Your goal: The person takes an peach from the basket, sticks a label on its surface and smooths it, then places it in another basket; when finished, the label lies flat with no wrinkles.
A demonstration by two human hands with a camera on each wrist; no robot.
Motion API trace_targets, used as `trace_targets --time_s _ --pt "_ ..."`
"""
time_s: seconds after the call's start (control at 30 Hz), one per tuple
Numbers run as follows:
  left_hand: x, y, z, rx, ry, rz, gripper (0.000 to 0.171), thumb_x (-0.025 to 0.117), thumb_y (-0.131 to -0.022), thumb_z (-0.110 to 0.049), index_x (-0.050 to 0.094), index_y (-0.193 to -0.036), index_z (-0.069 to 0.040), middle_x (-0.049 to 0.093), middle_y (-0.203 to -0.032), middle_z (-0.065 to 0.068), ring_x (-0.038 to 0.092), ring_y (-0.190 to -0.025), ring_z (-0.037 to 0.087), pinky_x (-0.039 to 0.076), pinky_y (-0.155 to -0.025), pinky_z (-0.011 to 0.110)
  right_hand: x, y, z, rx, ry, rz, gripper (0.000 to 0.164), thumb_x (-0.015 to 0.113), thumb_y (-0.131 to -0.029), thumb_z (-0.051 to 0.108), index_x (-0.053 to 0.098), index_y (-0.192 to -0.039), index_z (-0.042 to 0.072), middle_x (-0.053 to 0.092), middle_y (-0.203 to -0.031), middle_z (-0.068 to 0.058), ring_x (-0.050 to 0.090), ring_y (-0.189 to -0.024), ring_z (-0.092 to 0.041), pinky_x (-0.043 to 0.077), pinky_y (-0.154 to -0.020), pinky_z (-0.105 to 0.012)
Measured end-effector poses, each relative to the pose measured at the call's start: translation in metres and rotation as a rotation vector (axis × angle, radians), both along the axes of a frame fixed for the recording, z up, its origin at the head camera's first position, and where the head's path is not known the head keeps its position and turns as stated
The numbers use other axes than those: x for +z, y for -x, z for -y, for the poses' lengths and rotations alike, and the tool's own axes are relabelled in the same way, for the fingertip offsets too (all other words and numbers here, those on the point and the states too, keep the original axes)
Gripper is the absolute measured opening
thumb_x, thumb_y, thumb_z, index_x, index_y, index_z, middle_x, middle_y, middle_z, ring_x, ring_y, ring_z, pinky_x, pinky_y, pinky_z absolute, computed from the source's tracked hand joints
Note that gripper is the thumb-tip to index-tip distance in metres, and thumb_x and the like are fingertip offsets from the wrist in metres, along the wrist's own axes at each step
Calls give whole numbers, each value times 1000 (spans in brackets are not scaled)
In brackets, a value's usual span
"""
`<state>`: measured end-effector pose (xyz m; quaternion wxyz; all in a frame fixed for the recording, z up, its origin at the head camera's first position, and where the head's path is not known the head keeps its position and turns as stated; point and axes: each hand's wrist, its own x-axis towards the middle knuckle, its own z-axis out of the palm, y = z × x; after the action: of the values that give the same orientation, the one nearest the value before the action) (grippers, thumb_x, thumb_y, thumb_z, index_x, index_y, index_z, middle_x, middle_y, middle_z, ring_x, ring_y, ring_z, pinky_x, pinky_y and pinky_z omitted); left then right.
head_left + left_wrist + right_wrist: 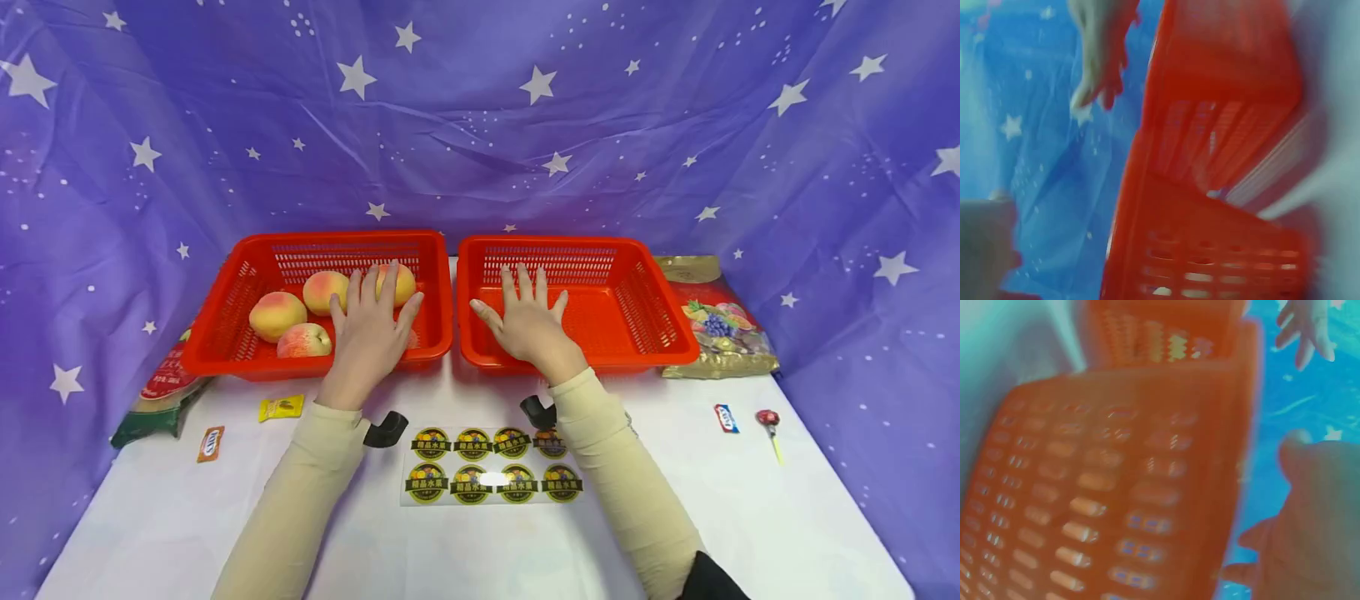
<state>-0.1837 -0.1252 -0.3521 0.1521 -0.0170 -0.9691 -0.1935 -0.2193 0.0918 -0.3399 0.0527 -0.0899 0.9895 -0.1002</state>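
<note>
My left hand [369,337], its fingers spread straight, is over the front right part of the left red basket [315,367] in the head view. Several peaches [277,316] lie in that basket, one partly hidden behind the fingers. My right hand [534,327] is likewise spread, over the front left part of the right red basket [592,361], in which no fruit shows. Neither hand holds anything. Both wrist views are blurred: the left one catches my left hand [985,244] beside red basket walls, the right one my right hand [1316,531] beside a basket wall.
A sheet of round fruit stickers [492,457] lies between the forearms. Wrapped candies, one yellow [281,407] and one orange [211,444], lie left; a small wrapped candy [726,418] and a lollipop [768,425] right. Printed bags [716,325] flank the baskets. A starry purple cloth surrounds the table.
</note>
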Motion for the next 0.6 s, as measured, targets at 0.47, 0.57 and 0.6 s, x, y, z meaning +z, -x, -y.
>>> trace_targets --time_s 0.47,0.57,0.6 --pt "-47 -95 37 388 -665 -16 46 42 -86 -54 47 -96 -10 52 -73 3 52 -63 19 37 -57 27 35 -30 27 331 60 -155 69 49 -83 53 29 -138 16 21 -143 -11 13 -133 -32 14 -104 -52" --pt "-59 -89 40 393 -792 55 47 42 -85 -55 43 -99 -11 53 -71 6 56 -61 25 37 -52 28 36 -29 43 397 126 -162 63 54 -84 46 37 -133 11 30 -138 -12 23 -129 -30 23 -104 -43" --pt "-62 -86 40 387 -836 40 45 44 -86 -53 42 -99 -10 53 -71 7 57 -61 26 37 -52 27 35 -28 49 409 144 -153 61 55 -84 44 39 -132 10 34 -135 -11 28 -126 -29 27 -103 -41"
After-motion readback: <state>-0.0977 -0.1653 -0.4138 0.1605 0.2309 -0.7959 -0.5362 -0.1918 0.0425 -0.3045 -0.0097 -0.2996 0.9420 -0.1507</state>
